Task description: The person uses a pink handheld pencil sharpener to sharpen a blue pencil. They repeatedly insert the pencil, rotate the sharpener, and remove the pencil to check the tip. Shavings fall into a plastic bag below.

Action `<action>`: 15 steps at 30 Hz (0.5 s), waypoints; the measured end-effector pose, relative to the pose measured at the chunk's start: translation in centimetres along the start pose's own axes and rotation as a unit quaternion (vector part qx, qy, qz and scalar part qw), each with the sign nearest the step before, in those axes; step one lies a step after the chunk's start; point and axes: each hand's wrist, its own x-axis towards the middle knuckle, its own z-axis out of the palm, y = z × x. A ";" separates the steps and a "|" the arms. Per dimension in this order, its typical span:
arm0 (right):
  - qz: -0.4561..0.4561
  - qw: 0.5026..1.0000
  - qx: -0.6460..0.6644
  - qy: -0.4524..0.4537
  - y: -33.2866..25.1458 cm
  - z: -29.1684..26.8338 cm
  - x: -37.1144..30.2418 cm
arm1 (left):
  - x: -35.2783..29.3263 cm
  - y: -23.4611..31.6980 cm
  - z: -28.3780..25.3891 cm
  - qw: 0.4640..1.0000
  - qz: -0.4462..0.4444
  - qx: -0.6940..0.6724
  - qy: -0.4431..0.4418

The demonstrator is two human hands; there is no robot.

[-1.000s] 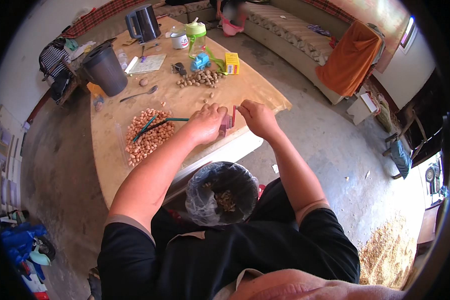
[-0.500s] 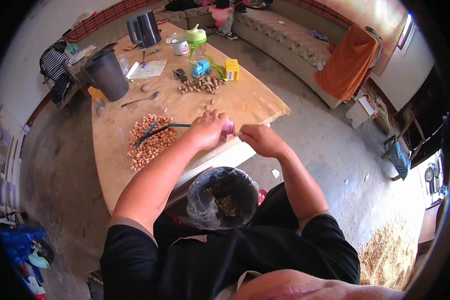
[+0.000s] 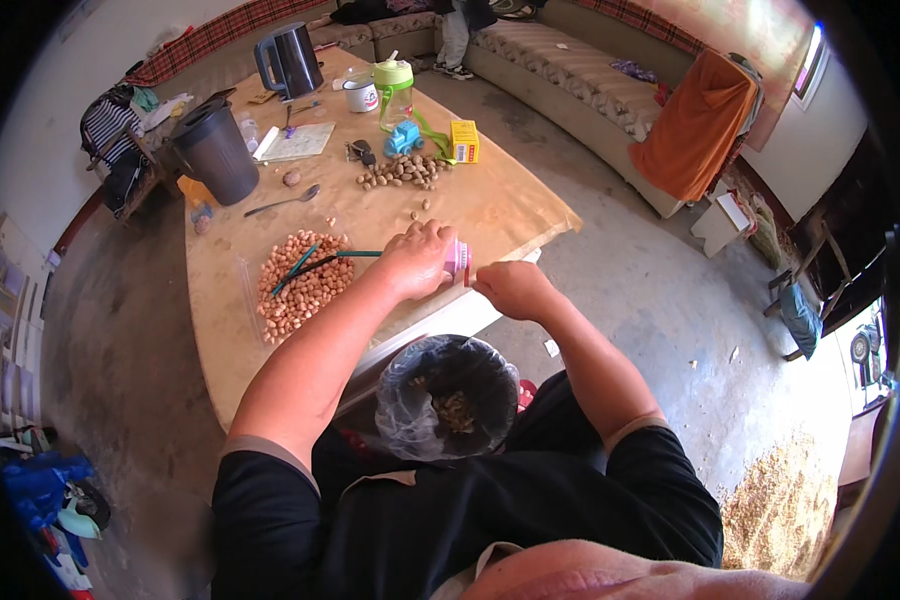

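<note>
My left hand [image 3: 420, 258] is closed around a small pink and purple object [image 3: 458, 260] at the table's near right edge; most of it is hidden by the fingers. Beside it, my right hand [image 3: 515, 288] is curled shut, and whatever it pinches is too small to make out. A thin dark green rod [image 3: 358, 253] runs from near my left hand to a heap of pinkish shelled peanuts [image 3: 305, 295], where more dark rods lie on top. Below both hands stands a bin [image 3: 400, 425] lined with clear plastic, with brown scraps inside.
Across the table [image 3: 500, 200] are brown nuts [image 3: 405, 172], a blue toy vehicle [image 3: 402, 138], a yellow box [image 3: 464, 141], a green-lidded bottle [image 3: 394, 85], a white mug [image 3: 361, 96], a spoon [image 3: 282, 200] and two dark pitchers [image 3: 215, 150]. A person's legs [image 3: 454, 45] show by the sofa.
My right hand has shifted slightly left and down, nearer the pink object. My left hand stays in place. At the back, the pink basin by the other person is out of sight.
</note>
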 end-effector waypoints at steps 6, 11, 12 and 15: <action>-0.018 0.985 0.152 0.073 -1.2 -3.6 -1.0 | -0.1 -0.2 0.3 1.000 0.001 -0.009 0.016; 0.062 0.974 0.088 0.198 -0.3 -3.5 2.0 | -0.2 0.1 0.0 1.000 0.004 -0.013 -0.002; 0.089 0.972 0.077 0.204 -0.2 -3.0 2.7 | -0.2 0.0 0.1 1.000 0.001 -0.014 0.000; 0.080 0.986 0.049 0.139 0.5 -1.2 3.4 | -0.1 0.1 -0.3 1.000 -0.010 -0.015 -0.024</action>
